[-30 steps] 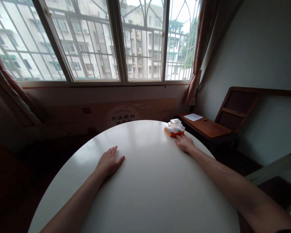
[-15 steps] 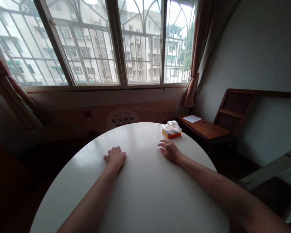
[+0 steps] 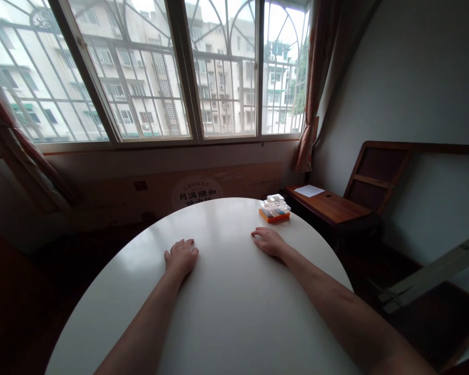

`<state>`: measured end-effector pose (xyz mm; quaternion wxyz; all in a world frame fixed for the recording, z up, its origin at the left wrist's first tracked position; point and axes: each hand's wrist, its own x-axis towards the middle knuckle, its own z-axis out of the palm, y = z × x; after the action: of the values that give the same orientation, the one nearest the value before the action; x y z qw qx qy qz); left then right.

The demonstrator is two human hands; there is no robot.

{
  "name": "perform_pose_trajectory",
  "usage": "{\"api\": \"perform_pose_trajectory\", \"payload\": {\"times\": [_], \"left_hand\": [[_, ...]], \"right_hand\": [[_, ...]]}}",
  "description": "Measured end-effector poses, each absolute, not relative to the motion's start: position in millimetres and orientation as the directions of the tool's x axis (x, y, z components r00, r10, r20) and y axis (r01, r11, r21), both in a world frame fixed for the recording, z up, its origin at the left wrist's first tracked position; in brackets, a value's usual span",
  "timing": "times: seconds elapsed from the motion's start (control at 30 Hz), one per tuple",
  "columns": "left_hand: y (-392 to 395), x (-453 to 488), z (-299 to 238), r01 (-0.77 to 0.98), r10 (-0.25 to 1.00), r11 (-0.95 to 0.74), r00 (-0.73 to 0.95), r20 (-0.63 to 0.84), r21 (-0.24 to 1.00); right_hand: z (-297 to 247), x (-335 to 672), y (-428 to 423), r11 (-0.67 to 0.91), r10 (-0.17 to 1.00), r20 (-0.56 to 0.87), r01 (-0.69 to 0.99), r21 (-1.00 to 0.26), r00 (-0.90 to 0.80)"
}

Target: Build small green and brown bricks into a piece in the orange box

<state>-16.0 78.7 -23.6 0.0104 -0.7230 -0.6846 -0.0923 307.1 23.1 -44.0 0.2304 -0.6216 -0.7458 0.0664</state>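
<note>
My left hand (image 3: 182,254) lies palm down on the round white table (image 3: 226,302), fingers loosely together and empty. My right hand (image 3: 269,241) rests palm down a little to the right of it, fingers stretched toward the left, holding nothing. A small stack of clear plastic boxes on an orange one (image 3: 274,208) sits near the table's far right edge, a short way beyond my right hand and not touched by it.
A low wooden bench (image 3: 332,205) with a white paper sheet (image 3: 309,190) stands right of the table, a wooden frame leaning on the wall behind it. A printed cardboard panel (image 3: 197,187) leans under the barred window. Curtains hang at both sides.
My right hand has pulled back from the box stack toward the table's middle. My left hand curled for a moment, then flattened again. The view has shifted slightly.
</note>
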Motion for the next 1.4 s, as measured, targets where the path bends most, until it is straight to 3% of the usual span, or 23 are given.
{"api": "perform_pose_trajectory", "payload": {"times": [0.27,1.4], "left_hand": [[76.5,-16.7,-24.5,0.991,0.984,-0.081,0.063,0.166,0.102],[78.9,-17.7,-27.7,0.991,0.984,-0.079,0.059,0.167,0.111]], "right_hand": [[-44.5,314.0,14.2,0.255,0.959,0.235,0.852,-0.457,-0.161],[-44.2,312.7,13.5,0.267,0.953,0.254,0.848,-0.458,-0.163]]}}
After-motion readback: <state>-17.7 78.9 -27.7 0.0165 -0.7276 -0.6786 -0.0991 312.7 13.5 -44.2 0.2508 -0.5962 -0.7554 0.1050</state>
